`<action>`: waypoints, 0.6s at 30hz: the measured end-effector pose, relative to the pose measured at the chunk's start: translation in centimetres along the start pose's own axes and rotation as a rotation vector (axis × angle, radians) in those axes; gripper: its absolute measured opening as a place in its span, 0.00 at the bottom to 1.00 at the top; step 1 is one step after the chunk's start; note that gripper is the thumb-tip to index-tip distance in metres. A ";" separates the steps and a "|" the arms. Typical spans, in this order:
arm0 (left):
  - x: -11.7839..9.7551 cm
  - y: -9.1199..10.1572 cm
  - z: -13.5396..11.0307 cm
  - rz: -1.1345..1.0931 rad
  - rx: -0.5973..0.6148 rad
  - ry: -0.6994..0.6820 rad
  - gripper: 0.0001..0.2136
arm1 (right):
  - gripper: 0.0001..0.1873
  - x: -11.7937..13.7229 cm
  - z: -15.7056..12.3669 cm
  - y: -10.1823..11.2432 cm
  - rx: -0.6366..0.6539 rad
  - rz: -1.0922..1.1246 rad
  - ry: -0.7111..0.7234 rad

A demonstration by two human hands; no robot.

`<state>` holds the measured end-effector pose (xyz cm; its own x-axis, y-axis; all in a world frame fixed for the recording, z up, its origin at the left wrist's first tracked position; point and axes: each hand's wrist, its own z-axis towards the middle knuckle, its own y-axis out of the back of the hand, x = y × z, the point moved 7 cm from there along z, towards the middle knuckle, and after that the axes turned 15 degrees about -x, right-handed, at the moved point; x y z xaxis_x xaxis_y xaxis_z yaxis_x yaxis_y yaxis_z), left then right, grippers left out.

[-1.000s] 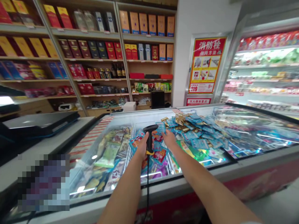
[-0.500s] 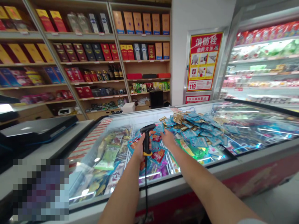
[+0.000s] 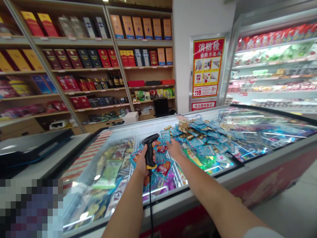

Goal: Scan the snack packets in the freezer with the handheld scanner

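Observation:
My left hand [image 3: 142,162] is wrapped round the grip of a black and yellow barcode scanner [image 3: 149,152], whose cable hangs down past the freezer's front edge. Pinched in the fingertips of my right hand [image 3: 174,149] is a small blue packet [image 3: 165,136], held up just right of the scanner's head. Beneath the scanner, several red and blue packets [image 3: 163,168] lie on the glass top. To the right of my right hand spreads a large heap of blue and gold packets [image 3: 205,132].
The chest freezer [image 3: 267,165] has a glass top with bagged goods visible below. A dark flat device [image 3: 37,145] stands on the counter at left. Behind are shelves of boxes [image 3: 94,59], a red fire-hydrant sign [image 3: 208,67] and a lit display fridge [image 3: 274,69].
The view has shifted, so the scene sits further left. The blue packet now stands more upright and in plainer sight at my right fingertips. The scanner stays in my left hand.

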<state>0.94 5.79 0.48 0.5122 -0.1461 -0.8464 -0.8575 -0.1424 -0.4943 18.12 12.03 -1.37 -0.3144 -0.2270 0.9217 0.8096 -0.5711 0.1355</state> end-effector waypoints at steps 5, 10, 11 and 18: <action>0.1 0.2 0.2 -0.013 0.007 0.021 0.18 | 0.10 -0.7 -0.1 0.5 -0.046 0.399 -0.296; 0.3 0.3 0.5 -0.020 -0.004 0.036 0.18 | 0.09 -1.0 0.0 0.9 -0.026 0.527 -0.524; 0.4 0.3 0.6 -0.013 -0.005 0.032 0.18 | 0.09 -1.1 0.1 1.0 -0.034 0.534 -0.552; 0.5 0.2 0.7 0.011 0.006 0.016 0.19 | 0.12 -2.3 1.4 1.7 -0.146 0.615 -0.615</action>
<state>1.00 6.41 -0.23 0.5031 -0.1632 -0.8487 -0.8635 -0.1346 -0.4860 20.88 12.71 -2.74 0.5126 -0.0866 0.8542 0.6632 -0.5919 -0.4580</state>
